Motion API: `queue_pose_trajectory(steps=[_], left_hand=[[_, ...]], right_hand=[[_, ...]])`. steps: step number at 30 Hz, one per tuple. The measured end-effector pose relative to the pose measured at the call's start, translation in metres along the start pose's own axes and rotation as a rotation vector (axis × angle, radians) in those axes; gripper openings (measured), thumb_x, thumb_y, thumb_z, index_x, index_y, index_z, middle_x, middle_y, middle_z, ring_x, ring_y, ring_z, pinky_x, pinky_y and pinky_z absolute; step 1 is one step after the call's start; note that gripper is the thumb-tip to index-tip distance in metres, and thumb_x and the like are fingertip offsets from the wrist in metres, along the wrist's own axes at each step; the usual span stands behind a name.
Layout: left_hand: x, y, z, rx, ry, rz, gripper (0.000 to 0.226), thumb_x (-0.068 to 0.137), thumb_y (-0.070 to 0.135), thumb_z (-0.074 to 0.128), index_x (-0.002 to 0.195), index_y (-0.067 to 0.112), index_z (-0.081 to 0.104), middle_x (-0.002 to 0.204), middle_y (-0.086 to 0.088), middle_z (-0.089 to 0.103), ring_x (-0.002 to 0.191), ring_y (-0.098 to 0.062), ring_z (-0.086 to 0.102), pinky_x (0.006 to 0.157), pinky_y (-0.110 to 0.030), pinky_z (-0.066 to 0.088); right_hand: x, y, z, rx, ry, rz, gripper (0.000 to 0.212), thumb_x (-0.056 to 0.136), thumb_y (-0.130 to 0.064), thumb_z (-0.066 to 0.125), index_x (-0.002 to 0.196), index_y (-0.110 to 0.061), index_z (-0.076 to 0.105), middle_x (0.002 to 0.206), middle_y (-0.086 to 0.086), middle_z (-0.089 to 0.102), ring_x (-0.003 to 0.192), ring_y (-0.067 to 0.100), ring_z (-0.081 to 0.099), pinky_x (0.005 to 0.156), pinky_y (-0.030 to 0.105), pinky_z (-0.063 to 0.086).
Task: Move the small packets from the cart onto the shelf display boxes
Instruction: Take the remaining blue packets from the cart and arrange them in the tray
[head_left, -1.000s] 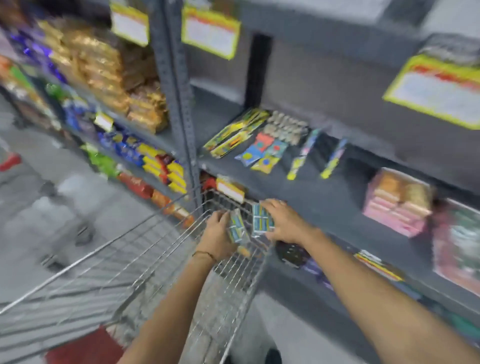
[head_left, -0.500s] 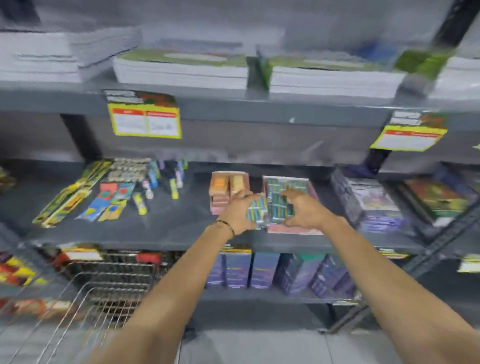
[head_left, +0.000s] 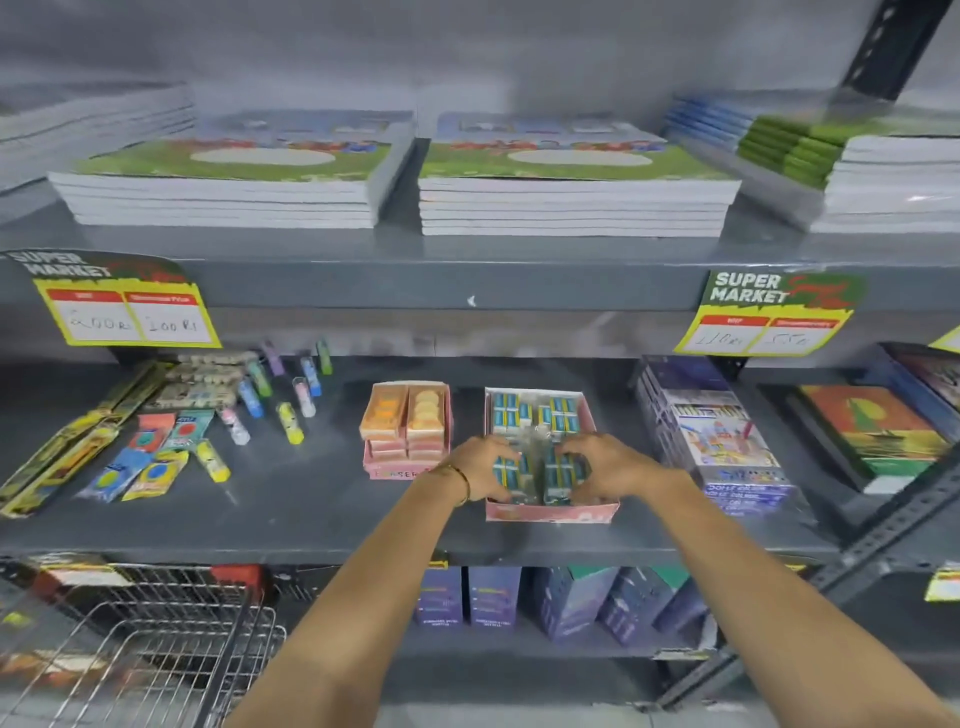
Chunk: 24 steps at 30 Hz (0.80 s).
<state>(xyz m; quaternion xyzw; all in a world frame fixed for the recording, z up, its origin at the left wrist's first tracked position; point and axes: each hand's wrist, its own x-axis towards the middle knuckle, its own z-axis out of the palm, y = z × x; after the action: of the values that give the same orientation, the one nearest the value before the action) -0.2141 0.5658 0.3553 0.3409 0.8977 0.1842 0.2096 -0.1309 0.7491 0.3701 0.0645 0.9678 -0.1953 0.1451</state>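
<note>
A pink display box on the middle shelf holds several small blue-and-teal packets in clear wrap. My left hand grips one packet at the box's front left. My right hand grips another packet at the front right. Both packets sit low inside the box, side by side, with my fingers curled over them. A second pink display box with orange packets stands just to the left. The wire cart is at the lower left, below the shelf.
Glue sticks and flat stationery packs lie on the shelf's left. Stacked colour-pencil boxes stand right of the box. Notebook stacks fill the upper shelf. Price tags hang from its edge. Purple cartons sit below.
I turned from the cart to the shelf. Both hands carried the packets from the cart's rim up to the pink box and lowered them into its front.
</note>
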Motion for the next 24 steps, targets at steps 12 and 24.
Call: queue_pose_trajectory(steps=[12, 24], left_hand=[[0.0, 0.003, 0.016, 0.124, 0.008, -0.021, 0.044, 0.088, 0.008, 0.061, 0.13, 0.016, 0.052, 0.136, -0.019, 0.046, 0.124, -0.036, 0.048, 0.113, -0.04, 0.035], [0.013, 0.003, 0.022, 0.178, 0.029, 0.062, 0.042, 0.087, -0.002, 0.057, 0.125, 0.015, 0.057, 0.133, -0.014, 0.055, 0.12, -0.032, 0.053, 0.106, -0.04, 0.045]], right_hand=[[0.004, -0.009, 0.027, -0.047, 0.081, 0.078, 0.036, 0.083, -0.008, 0.063, 0.119, -0.006, 0.06, 0.128, 0.015, 0.059, 0.115, 0.033, 0.056, 0.099, 0.036, 0.047], [0.01, -0.013, 0.034, -0.008, 0.111, 0.161, 0.031, 0.084, -0.004, 0.061, 0.115, -0.006, 0.061, 0.124, 0.016, 0.061, 0.113, 0.033, 0.059, 0.1, 0.036, 0.048]])
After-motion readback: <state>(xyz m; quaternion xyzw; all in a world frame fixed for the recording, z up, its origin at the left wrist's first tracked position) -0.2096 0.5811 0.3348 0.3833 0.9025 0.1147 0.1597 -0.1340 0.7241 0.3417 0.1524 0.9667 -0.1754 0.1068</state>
